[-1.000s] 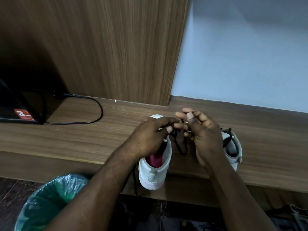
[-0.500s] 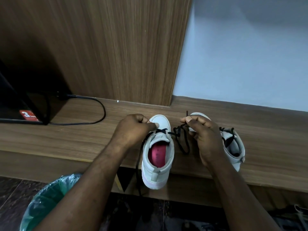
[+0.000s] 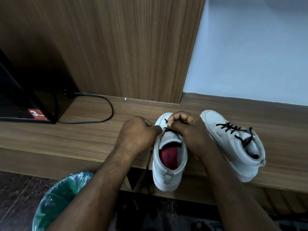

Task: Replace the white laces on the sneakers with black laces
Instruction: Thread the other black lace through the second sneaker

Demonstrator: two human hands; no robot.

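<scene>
Two white sneakers stand on a wooden ledge (image 3: pixel 275 120). The near sneaker (image 3: pixel 168 174) has a red insole, and its heel hangs over the ledge's front edge. My left hand (image 3: pixel 136 134) grips the sneaker's left side at the eyelets. My right hand (image 3: pixel 188 130) pinches the tip of a black lace (image 3: pixel 165 121) above the tongue. The lace's other end dangles down past the ledge on the left. The second sneaker (image 3: pixel 233 147), to the right, is laced in black.
A bin with a green plastic liner (image 3: pixel 58 200) stands on the dark floor below left. A black appliance (image 3: pixel 16 104) with a red sticker sits far left, its cable (image 3: pixel 106 107) looping over the ledge. A wood panel and a pale wall rise behind.
Both hands have come down from above the sneaker to its eyelets. The lace loop that hung between them is drawn in. My right hand no longer covers the second sneaker.
</scene>
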